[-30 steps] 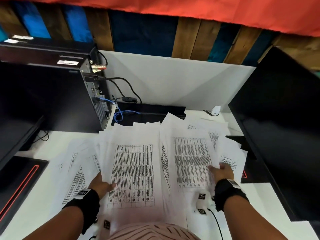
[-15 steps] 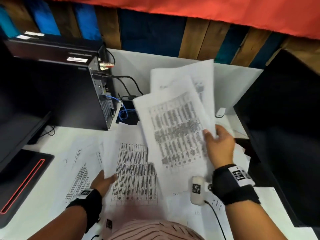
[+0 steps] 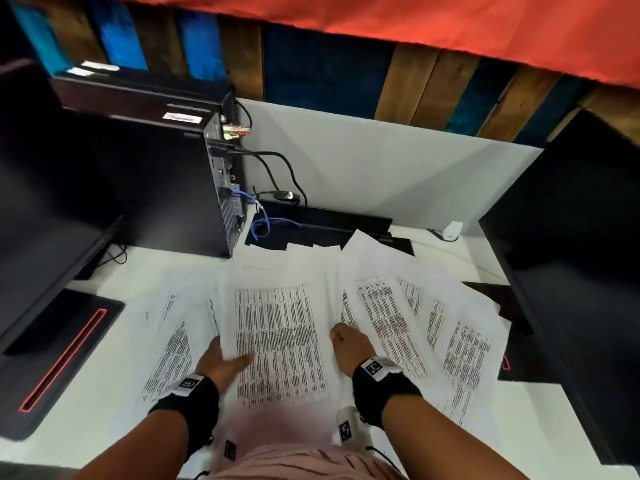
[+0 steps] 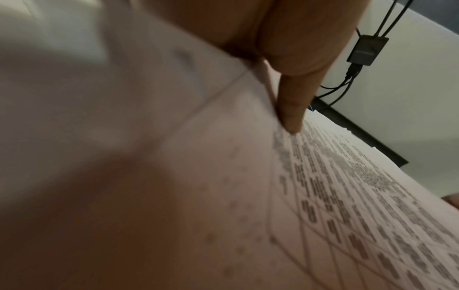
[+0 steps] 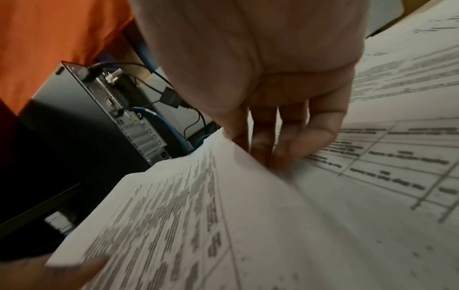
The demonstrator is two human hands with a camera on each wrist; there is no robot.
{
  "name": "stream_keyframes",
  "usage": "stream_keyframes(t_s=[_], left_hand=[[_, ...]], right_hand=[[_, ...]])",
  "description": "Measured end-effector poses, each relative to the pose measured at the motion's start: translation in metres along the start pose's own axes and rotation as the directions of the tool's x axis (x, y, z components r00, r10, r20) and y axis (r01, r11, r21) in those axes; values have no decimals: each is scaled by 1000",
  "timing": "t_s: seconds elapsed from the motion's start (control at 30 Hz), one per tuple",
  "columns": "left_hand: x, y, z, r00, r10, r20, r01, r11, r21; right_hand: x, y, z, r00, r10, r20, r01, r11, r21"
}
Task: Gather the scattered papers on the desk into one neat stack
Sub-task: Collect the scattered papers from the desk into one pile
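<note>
Printed sheets with tables lie fanned over the white desk (image 3: 86, 420) in the head view. The middle pile (image 3: 277, 334) lies between my hands. My left hand (image 3: 221, 363) holds its left edge, thumb (image 4: 290, 109) pressed on the top sheet (image 4: 347, 186), the other fingers hidden beneath. My right hand (image 3: 348, 344) is at the pile's right edge, its fingers (image 5: 285, 141) curled down under the raised pile edge (image 5: 186, 215) onto the sheets below (image 5: 397, 157). More loose sheets lie to the right (image 3: 460, 348) and left (image 3: 166, 355).
A black computer tower (image 3: 166, 181) with cables (image 3: 263, 223) stands at the back left. A dark monitor (image 3: 571, 237) borders the papers on the right, another monitor (image 3: 41, 209) and its red-striped base (image 3: 59, 358) on the left. A white partition (image 3: 381, 168) closes the back.
Half a second ago my right hand held several sheets up in the air. Those sheets are down now, and the hand has moved left to the middle pile's right edge. The left hand stayed put.
</note>
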State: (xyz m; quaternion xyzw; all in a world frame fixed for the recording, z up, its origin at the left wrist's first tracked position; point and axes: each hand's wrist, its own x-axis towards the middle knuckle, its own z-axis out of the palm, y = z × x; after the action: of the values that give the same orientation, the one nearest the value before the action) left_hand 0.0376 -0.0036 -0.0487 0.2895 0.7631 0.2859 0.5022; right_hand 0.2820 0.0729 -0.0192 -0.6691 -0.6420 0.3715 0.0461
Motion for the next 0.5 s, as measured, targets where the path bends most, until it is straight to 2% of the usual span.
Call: stream_keyframes(t_s=[0.07,0.13,0.2,0.33,0.5], left_hand=[[7,-7,-1,1000,5,14,-6,999,47],[3,-3,-1,1000,-8,18,7,999,45],[0,0,0,1000,-10,-3,10,999,39],[4,1,3,999,-8,32,9,1000,-23],[3,6,18,998,21,60,-9,980,-199]], right_hand=[[3,5,-6,992,31,-120,-37,998,-50],[7,21,-20,947,204,-249,-230,970,-77],[9,36,-28,913,313,-262,-343,936,-76],[12,38,-19,967,201,-159,-215,974,-76],[12,24,-12,989,148,10,-146,986,-83]])
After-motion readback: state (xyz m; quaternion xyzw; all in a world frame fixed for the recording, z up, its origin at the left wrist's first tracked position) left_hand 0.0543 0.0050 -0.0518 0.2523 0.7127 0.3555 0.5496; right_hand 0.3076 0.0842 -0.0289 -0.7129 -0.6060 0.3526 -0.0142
